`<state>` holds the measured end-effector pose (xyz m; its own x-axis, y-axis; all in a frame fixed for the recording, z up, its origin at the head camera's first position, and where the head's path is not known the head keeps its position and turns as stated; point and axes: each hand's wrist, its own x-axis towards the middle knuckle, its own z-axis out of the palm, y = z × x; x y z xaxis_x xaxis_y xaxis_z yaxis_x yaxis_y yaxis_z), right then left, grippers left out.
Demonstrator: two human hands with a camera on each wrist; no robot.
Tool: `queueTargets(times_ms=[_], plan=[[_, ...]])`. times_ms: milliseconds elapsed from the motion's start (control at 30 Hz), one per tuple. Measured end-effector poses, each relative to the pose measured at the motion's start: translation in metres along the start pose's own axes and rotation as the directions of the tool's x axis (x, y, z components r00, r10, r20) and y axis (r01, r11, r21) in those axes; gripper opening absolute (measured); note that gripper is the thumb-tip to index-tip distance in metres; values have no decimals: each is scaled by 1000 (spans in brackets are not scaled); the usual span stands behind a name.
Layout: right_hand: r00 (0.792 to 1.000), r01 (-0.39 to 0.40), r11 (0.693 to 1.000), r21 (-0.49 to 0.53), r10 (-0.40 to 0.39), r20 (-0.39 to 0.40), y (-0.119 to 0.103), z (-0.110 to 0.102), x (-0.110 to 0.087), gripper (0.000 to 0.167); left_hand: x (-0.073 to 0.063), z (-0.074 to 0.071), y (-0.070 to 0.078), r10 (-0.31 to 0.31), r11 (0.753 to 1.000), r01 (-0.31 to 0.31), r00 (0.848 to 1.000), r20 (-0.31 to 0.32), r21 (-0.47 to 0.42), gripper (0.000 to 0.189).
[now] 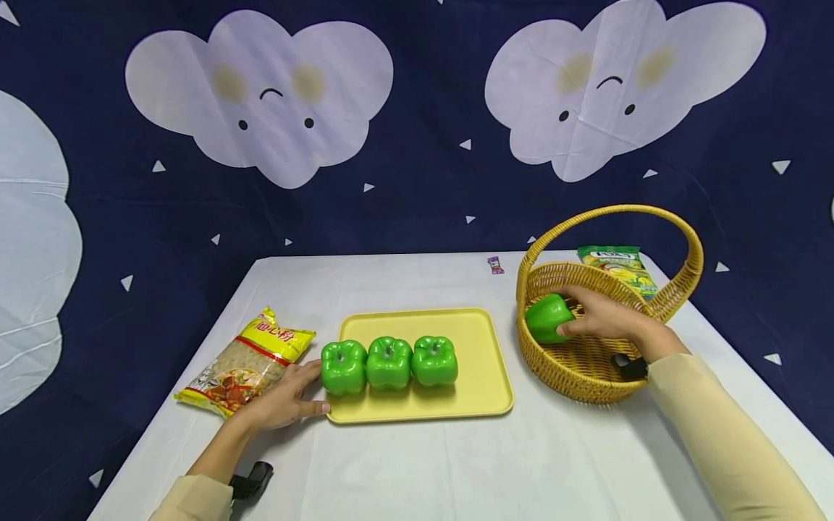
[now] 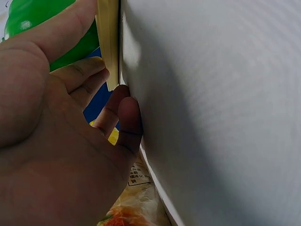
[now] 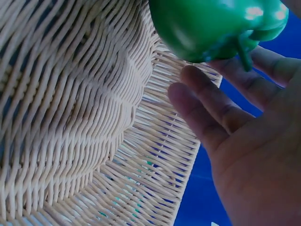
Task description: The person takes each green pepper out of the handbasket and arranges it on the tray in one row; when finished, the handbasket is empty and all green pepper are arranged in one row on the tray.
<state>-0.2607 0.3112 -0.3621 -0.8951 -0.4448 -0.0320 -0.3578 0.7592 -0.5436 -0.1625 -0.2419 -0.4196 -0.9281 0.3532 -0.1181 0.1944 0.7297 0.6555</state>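
Note:
In the head view, my right hand (image 1: 602, 315) reaches into the wicker basket (image 1: 586, 383) and holds a green bell pepper (image 1: 547, 318) by its side. The right wrist view shows this bell pepper (image 3: 216, 28) between the thumb side and the fingers, stem toward the palm. Three more green bell peppers (image 1: 389, 363) stand in a row on the left part of a yellow tray (image 1: 482, 362). My left hand (image 1: 283, 399) rests beside the tray's left edge, thumb and fingers spread, touching the rim (image 2: 109, 44).
A yellow-and-clear food bag (image 1: 250, 362) lies left of the tray, close to my left hand. Behind the basket is a green snack bag (image 1: 619, 268). One small purple wrapped candy (image 1: 495, 265) lies near the table's far edge. The basket's tall handle (image 1: 612, 210) arches over its opening.

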Motion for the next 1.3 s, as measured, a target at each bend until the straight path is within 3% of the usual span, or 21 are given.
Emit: queueTargets(times_ms=[367,667,1000,1300], plan=[[996,45,998,-50,-49,-79,-12,4,3,76,0,1,-1,5,1000,-5,1000,-1,4,83],[979,110,989,-95,-125,-163,-23,0,-2,67,-1,1,0,-1,1000,1,1000,3,3,83],[956,155,983,-98,-174,-237,-40,-11,-14,65,0,1,-1,12,1000,-12,1000,-3,5,83],[940,143,985,-96,-165,-298,-61,-16,-28,66,0,1,-2,29,1000,-29,1000,-5,-1,82]])
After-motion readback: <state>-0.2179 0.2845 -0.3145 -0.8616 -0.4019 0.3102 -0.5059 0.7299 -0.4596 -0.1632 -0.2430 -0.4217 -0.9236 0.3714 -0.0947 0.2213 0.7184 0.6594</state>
